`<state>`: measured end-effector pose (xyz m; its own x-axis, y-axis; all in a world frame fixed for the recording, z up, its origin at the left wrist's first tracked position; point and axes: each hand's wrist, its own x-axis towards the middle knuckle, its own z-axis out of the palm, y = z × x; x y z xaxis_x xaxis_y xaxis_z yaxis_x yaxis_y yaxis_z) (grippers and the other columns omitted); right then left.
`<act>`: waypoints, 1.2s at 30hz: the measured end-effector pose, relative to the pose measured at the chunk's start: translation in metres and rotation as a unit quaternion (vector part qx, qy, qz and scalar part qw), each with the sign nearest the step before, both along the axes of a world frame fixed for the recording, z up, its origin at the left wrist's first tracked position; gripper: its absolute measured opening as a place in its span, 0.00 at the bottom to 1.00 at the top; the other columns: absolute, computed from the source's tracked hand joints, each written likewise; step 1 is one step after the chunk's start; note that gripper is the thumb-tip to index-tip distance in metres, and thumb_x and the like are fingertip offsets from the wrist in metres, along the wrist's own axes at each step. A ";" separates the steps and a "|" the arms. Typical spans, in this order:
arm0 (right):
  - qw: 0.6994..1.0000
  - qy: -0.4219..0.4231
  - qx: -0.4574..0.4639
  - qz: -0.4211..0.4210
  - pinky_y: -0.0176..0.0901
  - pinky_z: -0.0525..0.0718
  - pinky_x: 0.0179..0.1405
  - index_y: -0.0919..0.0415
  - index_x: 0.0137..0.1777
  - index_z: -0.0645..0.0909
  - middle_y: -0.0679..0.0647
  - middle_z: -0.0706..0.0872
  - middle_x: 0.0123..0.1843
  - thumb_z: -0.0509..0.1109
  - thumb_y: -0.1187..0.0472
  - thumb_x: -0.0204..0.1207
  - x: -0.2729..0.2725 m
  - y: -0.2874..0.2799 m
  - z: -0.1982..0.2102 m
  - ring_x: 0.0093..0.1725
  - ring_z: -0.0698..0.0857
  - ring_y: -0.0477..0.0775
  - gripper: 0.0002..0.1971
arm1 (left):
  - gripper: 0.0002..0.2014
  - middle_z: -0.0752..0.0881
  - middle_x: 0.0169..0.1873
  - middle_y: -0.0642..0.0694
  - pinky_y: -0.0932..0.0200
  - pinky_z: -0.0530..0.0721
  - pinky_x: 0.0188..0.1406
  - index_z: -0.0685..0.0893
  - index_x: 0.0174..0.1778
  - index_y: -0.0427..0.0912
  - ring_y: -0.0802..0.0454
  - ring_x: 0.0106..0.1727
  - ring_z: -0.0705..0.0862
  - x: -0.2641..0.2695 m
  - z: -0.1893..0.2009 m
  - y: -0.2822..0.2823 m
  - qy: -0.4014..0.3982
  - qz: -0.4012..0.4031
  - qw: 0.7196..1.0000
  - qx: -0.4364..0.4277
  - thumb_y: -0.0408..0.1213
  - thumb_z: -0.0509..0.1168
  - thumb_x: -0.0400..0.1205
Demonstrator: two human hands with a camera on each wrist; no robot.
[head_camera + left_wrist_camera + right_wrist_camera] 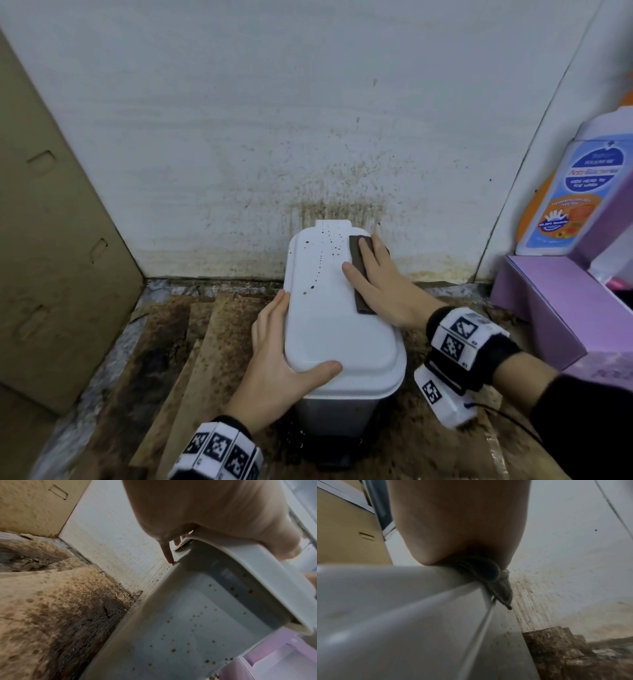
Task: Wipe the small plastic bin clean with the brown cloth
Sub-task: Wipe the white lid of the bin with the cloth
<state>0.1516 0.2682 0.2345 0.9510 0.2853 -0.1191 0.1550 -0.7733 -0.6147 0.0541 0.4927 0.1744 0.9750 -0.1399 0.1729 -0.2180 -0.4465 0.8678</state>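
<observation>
A small white plastic bin [329, 318] stands on the floor against the wall, its lid closed and dotted with brown spots at the far end. My left hand [274, 356] grips the lid's near-left corner, thumb over the top and fingers along the left side. A folded brown cloth [359, 270] lies on the lid's far right part, and my right hand [380, 284] presses it down with flat fingers. The left wrist view shows the bin's spotted side wall [188, 628] below my left hand [197, 513]. Seen from the right wrist, the cloth [481, 569] bunches under my palm [458, 527].
A brown cardboard box [51, 240] stands at the left. At the right are a purple box [548, 308] and a white wash bottle [575, 185]. The white wall [308, 137] behind the bin is spattered brown. Stained cardboard sheets [191, 342] cover the floor.
</observation>
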 end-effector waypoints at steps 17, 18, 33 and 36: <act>0.990 -0.114 -0.077 -0.039 0.50 0.39 0.91 0.55 0.92 0.41 0.49 0.33 0.92 0.38 0.28 0.84 -0.098 0.027 -0.010 0.90 0.31 0.46 0.44 | 0.50 0.54 0.84 0.73 0.50 0.56 0.87 0.54 0.88 0.65 0.68 0.86 0.52 0.003 0.002 0.016 0.043 -0.030 0.999 0.002 0.83 0.55 0.71; 0.988 -0.120 -0.089 -0.040 0.51 0.40 0.91 0.56 0.92 0.41 0.51 0.34 0.93 0.36 0.27 0.84 -0.097 0.029 -0.011 0.90 0.32 0.48 0.45 | 0.45 0.57 0.84 0.75 0.49 0.55 0.89 0.56 0.87 0.67 0.71 0.85 0.53 0.002 0.004 0.018 0.054 -0.028 0.998 -0.023 0.83 0.48 0.74; 0.975 -0.163 -0.152 0.019 0.53 0.39 0.90 0.63 0.92 0.42 0.62 0.39 0.93 0.21 0.28 0.76 -0.096 0.102 -0.011 0.92 0.37 0.56 0.52 | 0.39 0.67 0.82 0.74 0.52 0.53 0.89 0.67 0.84 0.70 0.75 0.84 0.60 0.000 0.010 0.020 0.128 -0.014 0.978 -0.166 0.80 0.37 0.80; 0.983 -0.136 -0.119 0.016 0.54 0.38 0.91 0.60 0.92 0.42 0.59 0.37 0.93 0.21 0.25 0.74 -0.093 0.110 -0.011 0.91 0.34 0.53 0.53 | 0.35 0.74 0.74 0.79 0.61 0.61 0.84 0.71 0.77 0.76 0.79 0.78 0.67 0.000 0.012 0.018 0.117 0.000 0.976 -0.185 0.80 0.38 0.78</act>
